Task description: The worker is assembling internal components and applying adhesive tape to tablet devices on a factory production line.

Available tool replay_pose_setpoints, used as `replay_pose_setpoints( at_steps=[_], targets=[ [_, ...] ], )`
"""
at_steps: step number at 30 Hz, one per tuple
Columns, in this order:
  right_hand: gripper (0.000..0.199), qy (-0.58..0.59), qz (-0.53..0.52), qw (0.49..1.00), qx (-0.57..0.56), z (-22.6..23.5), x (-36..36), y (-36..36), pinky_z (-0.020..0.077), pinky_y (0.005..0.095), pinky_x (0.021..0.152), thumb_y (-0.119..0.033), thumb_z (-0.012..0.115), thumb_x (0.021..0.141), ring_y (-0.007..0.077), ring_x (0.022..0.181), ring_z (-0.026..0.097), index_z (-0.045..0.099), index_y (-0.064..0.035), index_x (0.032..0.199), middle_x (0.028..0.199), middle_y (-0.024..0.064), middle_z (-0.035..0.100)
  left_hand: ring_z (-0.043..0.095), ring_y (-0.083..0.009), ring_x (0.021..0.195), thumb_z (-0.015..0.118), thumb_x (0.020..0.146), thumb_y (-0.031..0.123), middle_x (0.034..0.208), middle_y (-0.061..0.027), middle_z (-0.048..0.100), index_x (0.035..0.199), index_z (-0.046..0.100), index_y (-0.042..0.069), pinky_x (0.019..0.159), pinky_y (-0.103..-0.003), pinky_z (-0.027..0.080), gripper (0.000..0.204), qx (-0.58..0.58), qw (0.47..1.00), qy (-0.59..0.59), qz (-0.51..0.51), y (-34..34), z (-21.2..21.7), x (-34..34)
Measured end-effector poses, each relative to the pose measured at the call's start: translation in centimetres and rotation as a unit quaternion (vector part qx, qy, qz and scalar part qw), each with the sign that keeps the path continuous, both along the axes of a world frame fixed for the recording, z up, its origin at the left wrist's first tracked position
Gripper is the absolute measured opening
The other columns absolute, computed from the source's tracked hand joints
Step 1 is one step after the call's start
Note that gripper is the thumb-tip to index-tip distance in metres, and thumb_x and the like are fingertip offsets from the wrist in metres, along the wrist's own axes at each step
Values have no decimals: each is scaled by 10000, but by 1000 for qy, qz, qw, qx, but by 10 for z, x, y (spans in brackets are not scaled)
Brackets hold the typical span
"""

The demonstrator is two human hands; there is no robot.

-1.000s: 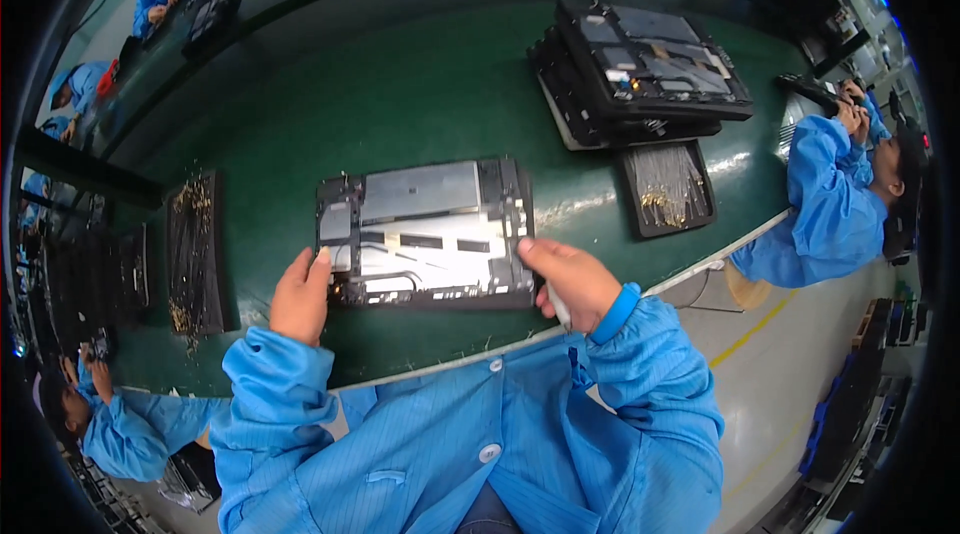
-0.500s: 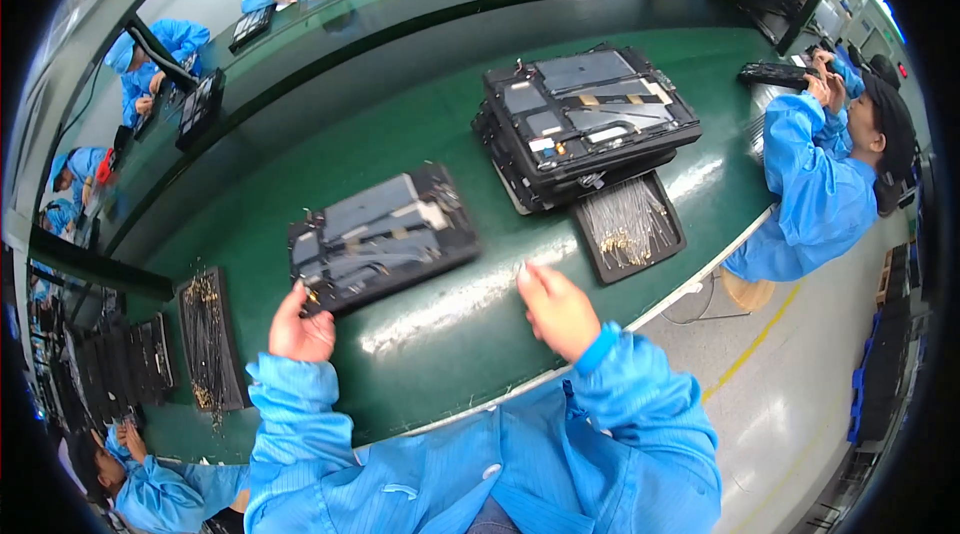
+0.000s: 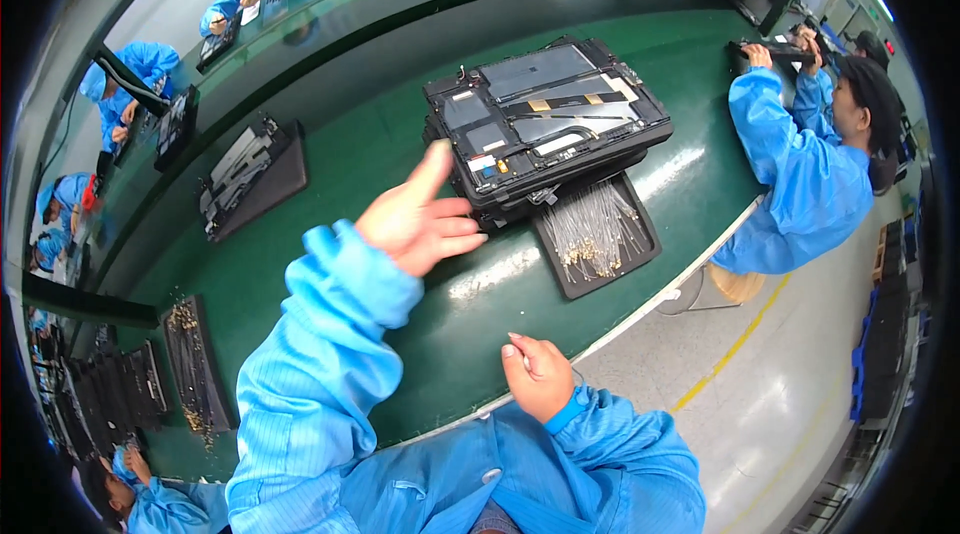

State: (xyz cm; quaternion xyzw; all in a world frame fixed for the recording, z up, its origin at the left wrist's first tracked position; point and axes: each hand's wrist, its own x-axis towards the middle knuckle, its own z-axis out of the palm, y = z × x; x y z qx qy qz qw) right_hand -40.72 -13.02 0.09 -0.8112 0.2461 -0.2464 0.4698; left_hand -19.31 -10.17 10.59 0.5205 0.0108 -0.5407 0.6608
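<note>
My left hand [image 3: 415, 219] is raised over the green bench with its fingers spread and nothing in it. It is close to the near left corner of a stack of black trays [image 3: 605, 156]. On top of the stack lies a flat electronic assembly [image 3: 540, 74] with grey panels and dark strips. My right hand [image 3: 540, 379] is closed near the front edge, thumb against the fingers; anything inside it is hidden or too small to name. Farther left, another grey flat assembly [image 3: 238, 172] rests askew on a black tray [image 3: 285, 172].
A black tray [image 3: 648, 224] of thin cables with gold-coloured ends [image 3: 595, 234] juts out under the stack. At the left lies a dark tray [image 3: 222, 359] with black cables [image 3: 190, 364]. A co-worker [image 3: 800, 154] sits at right holding a black tray; others sit beyond the raised shelf.
The assembly on its tray has gone from in front of me to the far left, and my left hand has let go and swung right toward the stack. My right hand has drawn back and closed.
</note>
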Motion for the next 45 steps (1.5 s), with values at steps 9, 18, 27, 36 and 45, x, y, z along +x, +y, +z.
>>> replay_pose_setpoints(
  at_steps=[9, 18, 27, 36, 45],
  targets=[
    [176, 0, -22, 999, -23, 2, 1, 12, 441, 318, 601, -126, 560, 730, 260, 674, 541, 564, -2, 855, 740, 147, 558, 536, -150, 755, 519, 765, 180, 874, -68, 550, 927, 494, 43, 588, -277, 482, 213, -138, 980, -90, 112, -16, 42, -23],
    [174, 29, 3, 999, 19, 2, -1, 12, 426, 298, 631, -137, 543, 746, 258, 688, 540, 562, -2, 853, 752, 144, 553, 569, -164, 629, 444, 765, 121, 865, -133, 558, 1032, 418, -50, 415, -222, 463, 318, -157, 954, -146, 208, 179, 33, -51],
    [163, 85, 405, 910, 25, 17, 20, 90, 420, 270, 499, -140, 594, 705, 210, 534, 521, 591, -30, 826, 655, 107, 547, 532, -176, 763, 495, 778, 207, 886, -92, 561, 1066, 444, 10, 570, -260, 454, 352, 193, 950, -179, 168, 250, -63, -100],
    [177, 100, 342, 934, 1, 8, 30, 109, 416, 246, 581, -129, 559, 752, 144, 616, 520, 561, 5, 868, 678, 88, 548, 393, -395, 982, 581, 706, 244, 1039, -197, 465, 1003, 510, -1, 860, -429, 314, 392, 556, 516, -650, -51, 361, -55, -105],
    [195, 154, 300, 938, 78, 0, 27, 106, 436, 267, 611, -147, 574, 738, 187, 654, 557, 569, -5, 872, 708, 117, 580, 371, -402, 998, 625, 648, 275, 1013, -169, 457, 974, 504, 22, 868, -487, 292, 430, 413, 605, -670, -121, 364, -86, -162]
  ],
)
